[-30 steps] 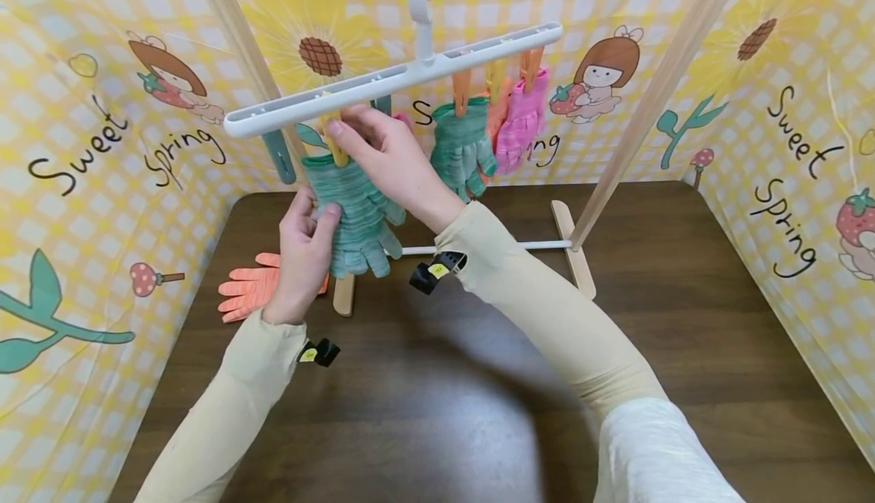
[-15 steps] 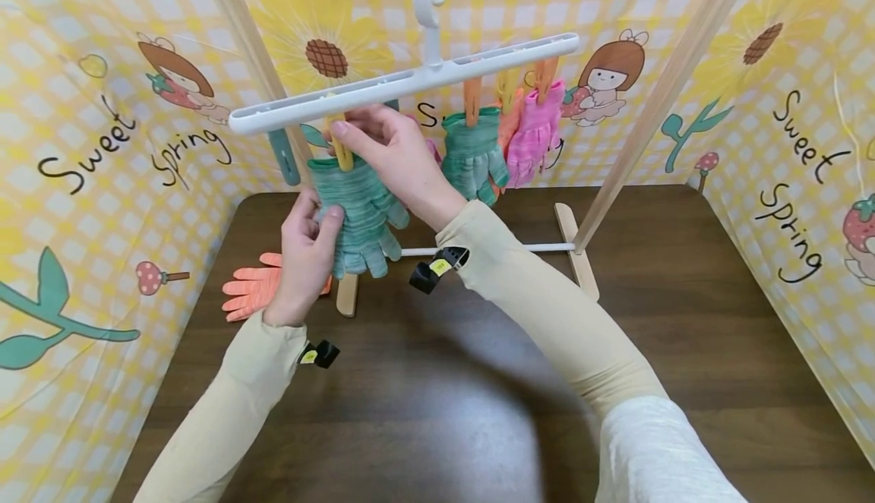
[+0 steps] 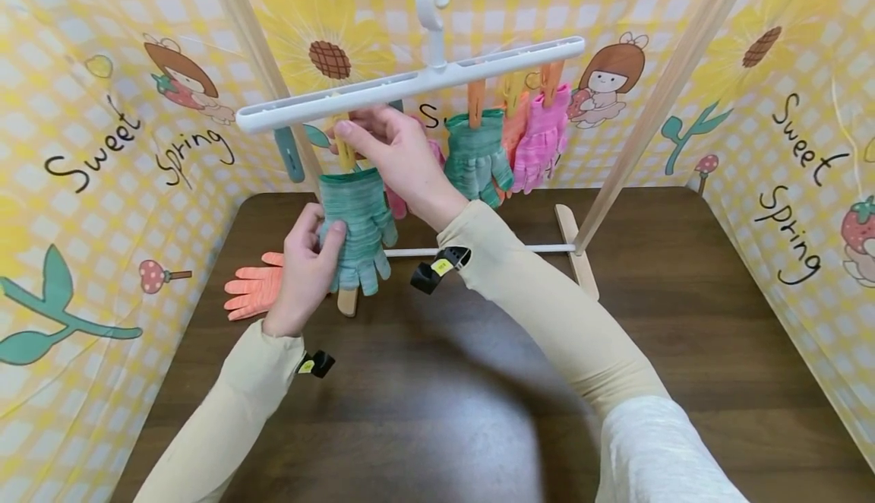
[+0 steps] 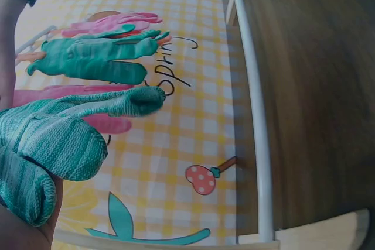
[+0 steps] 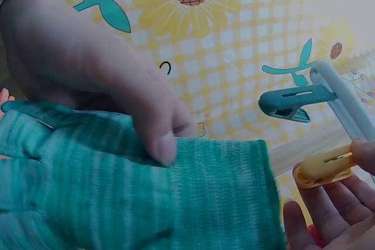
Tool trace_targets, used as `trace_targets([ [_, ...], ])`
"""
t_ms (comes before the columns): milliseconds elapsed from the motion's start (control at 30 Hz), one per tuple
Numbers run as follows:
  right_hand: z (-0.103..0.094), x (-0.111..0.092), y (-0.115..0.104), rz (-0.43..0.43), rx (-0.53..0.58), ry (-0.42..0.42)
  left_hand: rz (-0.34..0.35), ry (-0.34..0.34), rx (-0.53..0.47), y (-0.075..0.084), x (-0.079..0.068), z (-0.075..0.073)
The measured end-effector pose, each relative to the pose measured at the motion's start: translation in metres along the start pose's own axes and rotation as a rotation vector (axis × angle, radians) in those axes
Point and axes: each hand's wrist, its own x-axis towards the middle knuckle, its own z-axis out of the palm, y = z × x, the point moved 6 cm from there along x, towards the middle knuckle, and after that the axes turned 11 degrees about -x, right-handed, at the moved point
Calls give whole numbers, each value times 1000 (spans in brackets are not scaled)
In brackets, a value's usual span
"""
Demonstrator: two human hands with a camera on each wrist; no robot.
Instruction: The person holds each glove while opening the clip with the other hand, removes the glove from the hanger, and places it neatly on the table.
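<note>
Green knit glove (image 3: pixel 358 218) pinched in the left grip (image 3: pixel 307 264); cuff has dropped, now apart from and just below the yellow clip (image 5: pixel 322 168). Right grip (image 3: pixel 408 161) pinches that clip; reading: glove unclipped. Farther, right of both grips: second green glove (image 3: pixel 477 155), hanging.

– Where's the held glove (image 3: pixel 357 218)?
– In the left hand (image 3: pixel 306 271), below the hanger (image 3: pixel 410 83); other gloves (image 3: pixel 475 155) hang to its right.
– And on the table (image 3: pixel 437 427)?
– Another glove (image 3: pixel 253 292), left of the rack's foot (image 3: pixel 347 303).
</note>
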Motion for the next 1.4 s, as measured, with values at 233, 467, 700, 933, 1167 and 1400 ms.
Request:
trace_targets([
  [233,0,-1,3,16,16,-2,-18,-1,65,-7,-7,-3],
  [467,-1,-2,9,25,54,11,-39,-2,94,0,-13,2],
  [700,-6,-8,13,35,69,-6,-5,-6,118,-3,-16,-1],
  [933,-8,-12,13,39,91,-22,-33,7,119,-14,-19,-8],
  [1167,-6,-15,11,22,66,-70,-34,4,155,3,-23,0],
  [1400,-5,-19,6,-35,70,-125,-31,-5,187,13,-27,4],
])
